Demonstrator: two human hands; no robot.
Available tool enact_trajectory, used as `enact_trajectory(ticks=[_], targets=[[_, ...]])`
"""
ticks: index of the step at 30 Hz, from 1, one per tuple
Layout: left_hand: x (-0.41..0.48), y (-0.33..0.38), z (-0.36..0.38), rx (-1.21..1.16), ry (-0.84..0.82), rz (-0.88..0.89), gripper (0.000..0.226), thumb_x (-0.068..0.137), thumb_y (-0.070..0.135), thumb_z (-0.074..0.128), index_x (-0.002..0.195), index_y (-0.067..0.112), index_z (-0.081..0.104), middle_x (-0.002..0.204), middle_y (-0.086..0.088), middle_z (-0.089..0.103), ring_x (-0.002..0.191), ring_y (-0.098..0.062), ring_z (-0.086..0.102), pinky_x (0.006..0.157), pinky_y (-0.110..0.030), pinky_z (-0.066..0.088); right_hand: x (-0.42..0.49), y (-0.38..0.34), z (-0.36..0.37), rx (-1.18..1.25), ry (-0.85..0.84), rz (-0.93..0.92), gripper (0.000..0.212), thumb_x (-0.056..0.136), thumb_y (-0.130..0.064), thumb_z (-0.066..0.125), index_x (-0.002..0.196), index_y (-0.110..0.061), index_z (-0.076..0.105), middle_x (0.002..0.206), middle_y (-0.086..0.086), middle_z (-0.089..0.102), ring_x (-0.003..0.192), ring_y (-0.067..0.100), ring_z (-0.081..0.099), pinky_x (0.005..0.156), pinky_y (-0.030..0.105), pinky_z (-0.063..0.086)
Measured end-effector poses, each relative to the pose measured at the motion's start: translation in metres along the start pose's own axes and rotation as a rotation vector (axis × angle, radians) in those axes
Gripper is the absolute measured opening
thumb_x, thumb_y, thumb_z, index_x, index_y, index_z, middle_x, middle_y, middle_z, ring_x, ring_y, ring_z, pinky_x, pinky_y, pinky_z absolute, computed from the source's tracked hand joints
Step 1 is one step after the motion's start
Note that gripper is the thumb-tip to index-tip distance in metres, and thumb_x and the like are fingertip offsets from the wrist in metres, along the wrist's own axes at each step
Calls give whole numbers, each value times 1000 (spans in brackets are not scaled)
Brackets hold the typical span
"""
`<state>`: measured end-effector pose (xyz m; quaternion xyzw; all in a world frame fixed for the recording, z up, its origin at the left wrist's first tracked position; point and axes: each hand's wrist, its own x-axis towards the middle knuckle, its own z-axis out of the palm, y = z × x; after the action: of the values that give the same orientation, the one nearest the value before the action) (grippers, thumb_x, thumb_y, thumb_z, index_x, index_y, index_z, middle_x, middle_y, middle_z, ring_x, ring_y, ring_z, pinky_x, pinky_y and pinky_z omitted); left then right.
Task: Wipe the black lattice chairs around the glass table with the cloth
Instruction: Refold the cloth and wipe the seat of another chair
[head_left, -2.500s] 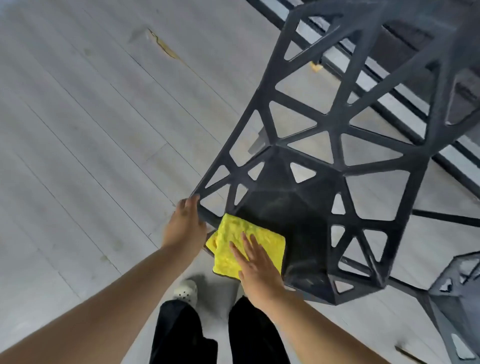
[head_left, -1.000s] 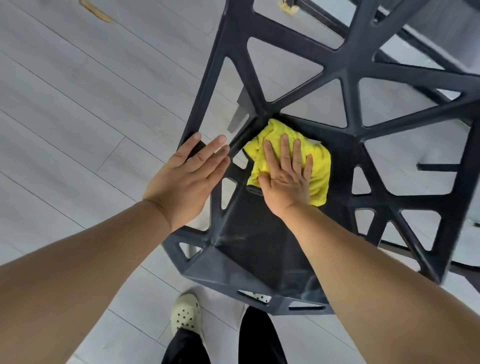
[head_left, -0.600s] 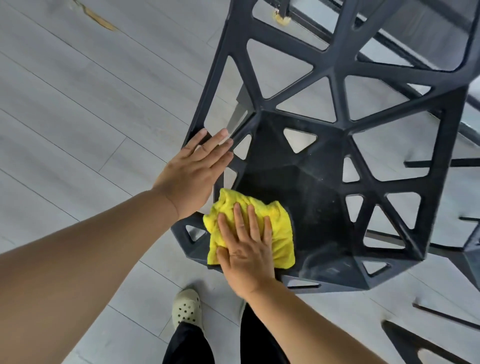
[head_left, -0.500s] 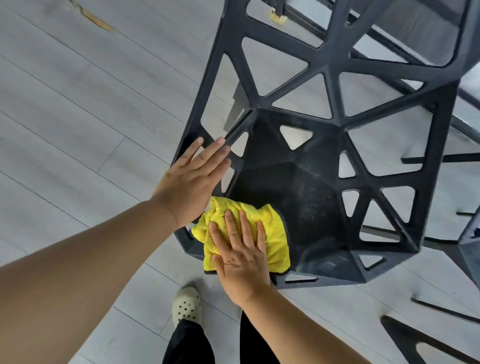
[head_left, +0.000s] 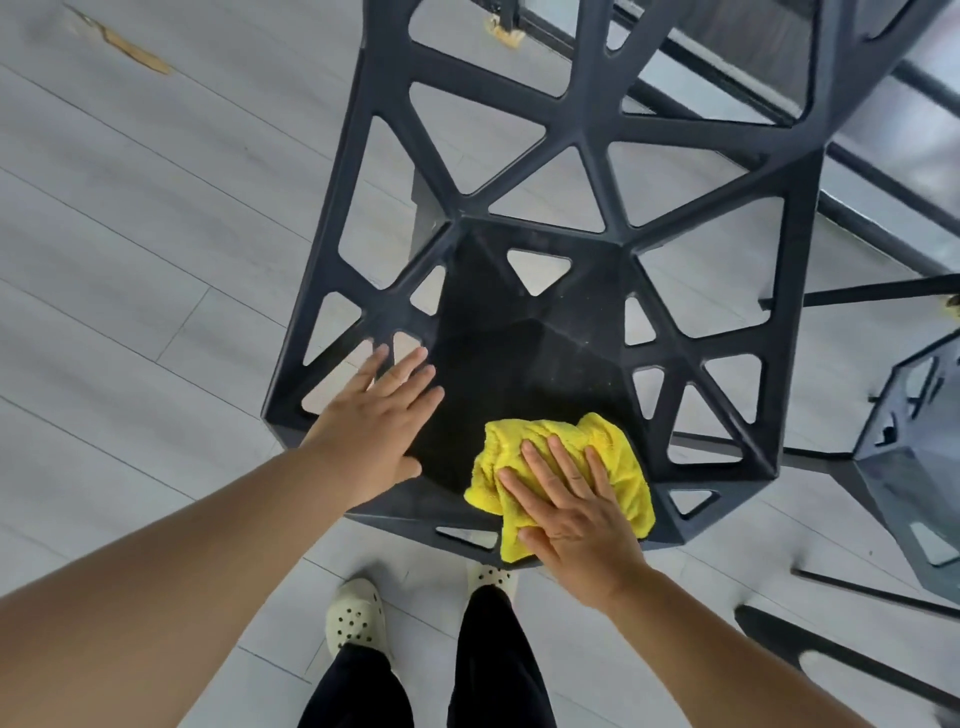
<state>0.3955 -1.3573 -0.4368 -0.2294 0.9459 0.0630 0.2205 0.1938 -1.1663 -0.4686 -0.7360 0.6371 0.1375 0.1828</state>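
Note:
A black lattice chair (head_left: 587, 130) fills the middle of the head view, its solid seat directly below me. A crumpled yellow cloth (head_left: 618, 457) lies on the seat's front right part. My right hand (head_left: 571, 514) presses flat on the cloth with straight, spread fingers. My left hand (head_left: 379, 431) rests flat on the seat's front left edge, fingers straight, apart from the cloth.
A second black lattice chair (head_left: 914, 467) stands at the right edge. Dark bars of the table frame (head_left: 883, 228) run across the upper right. Grey plank floor (head_left: 130, 234) spreads to the left. My feet in pale clogs (head_left: 356, 618) stand just before the chair.
My right hand has slid the cloth from the seat's front left corner to its front right. My left hand stays on the left side, shifted slightly toward the front.

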Motion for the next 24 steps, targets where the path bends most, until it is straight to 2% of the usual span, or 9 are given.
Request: enact_trajectory(ticks=[2,5,8,10,16,24], targets=[[7,4,1,42,-84,-1,89,87,56,46,150,13,1,158,-9,-8,142,-27,-22,113,-50,-15,6,11,-2,-6,-32,-31,63,93,-55,28,150,-33,15,158,3,14,145,32,11,110,56,13],[23,5,2,52,-105,-9,96,84,55,52,149,11,-4,157,-11,-12,140,-29,-26,113,-53,-15,43,27,-10,-7,-61,34,62,93,-59,19,150,-37,9,159,1,9,145,32,4,111,55,7],[40,1,-2,61,-148,-45,101,81,54,57,149,11,-6,156,-12,-14,140,-30,-26,112,-54,-15,93,52,-20,-31,-68,74,60,92,-61,7,144,-43,-18,155,-3,-23,141,28,-26,113,54,-12],[51,-1,-4,109,-199,-46,108,79,57,58,148,9,-9,155,-15,-16,139,-32,-26,110,-56,-16,122,69,-29,-54,-69,82,63,91,-63,7,139,-43,-27,150,-5,-34,137,26,-34,112,54,-17],[64,-4,-3,123,-242,-35,120,73,59,65,147,10,-16,154,-15,-21,140,-32,-25,112,-56,-14,177,126,-50,-209,15,68,68,89,-67,8,140,-40,-27,152,-5,-30,140,28,-28,111,60,-9],[61,-1,-3,132,-240,-82,117,74,61,62,147,13,-16,155,-15,-20,140,-34,-23,112,-58,-9,155,116,-32,-67,109,387,70,91,-63,10,146,-33,-20,155,0,-27,141,29,-26,113,56,-10]])
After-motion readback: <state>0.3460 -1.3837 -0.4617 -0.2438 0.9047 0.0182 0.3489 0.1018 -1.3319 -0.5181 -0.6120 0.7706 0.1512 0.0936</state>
